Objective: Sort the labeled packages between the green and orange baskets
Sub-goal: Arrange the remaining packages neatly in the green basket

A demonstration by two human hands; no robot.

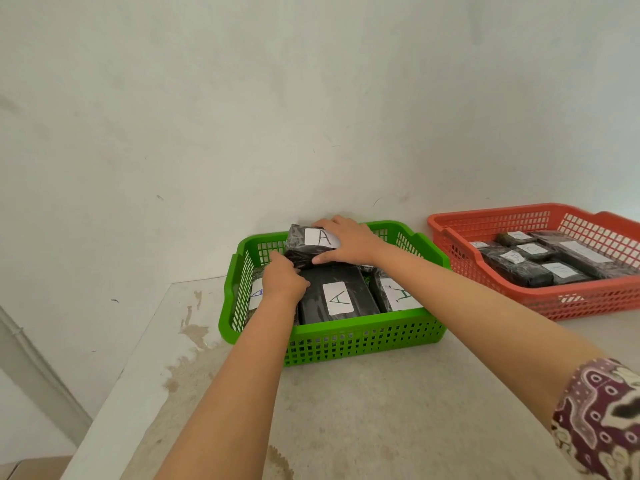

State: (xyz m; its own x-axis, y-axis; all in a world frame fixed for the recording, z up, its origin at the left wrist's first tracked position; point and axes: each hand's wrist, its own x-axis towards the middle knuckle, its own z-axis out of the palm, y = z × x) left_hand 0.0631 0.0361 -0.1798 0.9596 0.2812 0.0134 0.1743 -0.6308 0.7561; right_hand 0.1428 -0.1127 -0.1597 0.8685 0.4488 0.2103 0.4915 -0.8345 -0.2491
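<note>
Both hands inside the green basket (363, 336), on the pale surface (381, 410) by the wall. Right hand (348, 242) wrapped over a black package marked A (311, 245), grip closed on it, thumb on the near side, package raised and tilted above the others. Left hand (282, 278) touching that same package at its lower left edge; cannot tell if its grip is closed. Below, flat in the basket, a second A package (337, 299), with an H package (398, 292) just to its right. Off to the right, well apart, the orange basket (588, 296) holding several black labeled packages (540, 265).
</note>
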